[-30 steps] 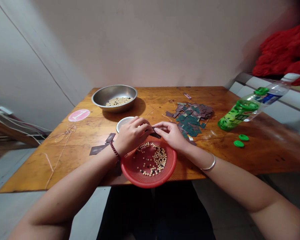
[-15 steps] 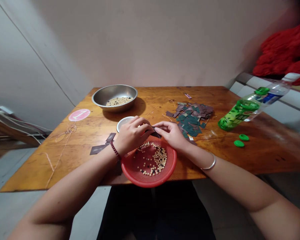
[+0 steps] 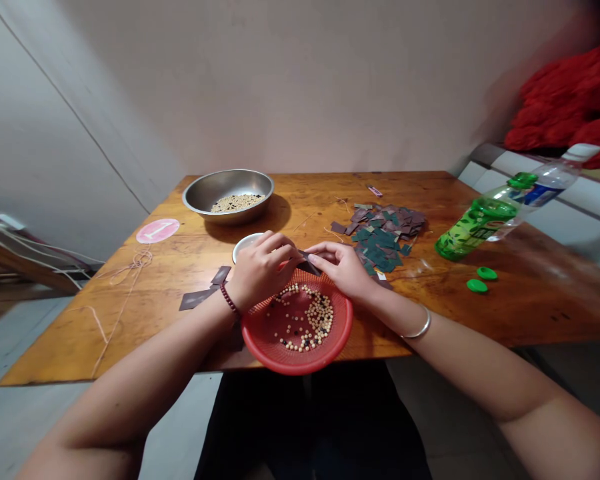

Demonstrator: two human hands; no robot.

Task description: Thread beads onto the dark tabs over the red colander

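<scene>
Over the far rim of a red plastic colander [image 3: 347,331], my two hands meet around a small dark fabric piece [image 3: 310,266]. My left hand [image 3: 269,263] has its fingers curled and pinched at the piece's left end; its fingertips are partly hidden. Thumb and fingers of my right hand [image 3: 341,264] grip the right end. Inside the colander lie many pale and black round beads or beans [image 3: 321,316]. A white bowl [image 3: 242,245] stands behind my left hand, mostly covered by it. Dark fabric pieces [image 3: 198,299] lie left of the colander.
A steel basin [image 3: 190,200] with pale and black bits stands at the back left. Green and brown fabric squares [image 3: 380,241] are heaped right of centre. Bottles [image 3: 473,223], green caps [image 3: 477,286], pink thread [image 3: 125,300] and a pink number disc [image 3: 158,231] lie around the wooden table [image 3: 300,200].
The fingers of my left hand have curled in slightly at the fabric piece. My right hand keeps its grip, almost unmoved. Everything else stays in place.
</scene>
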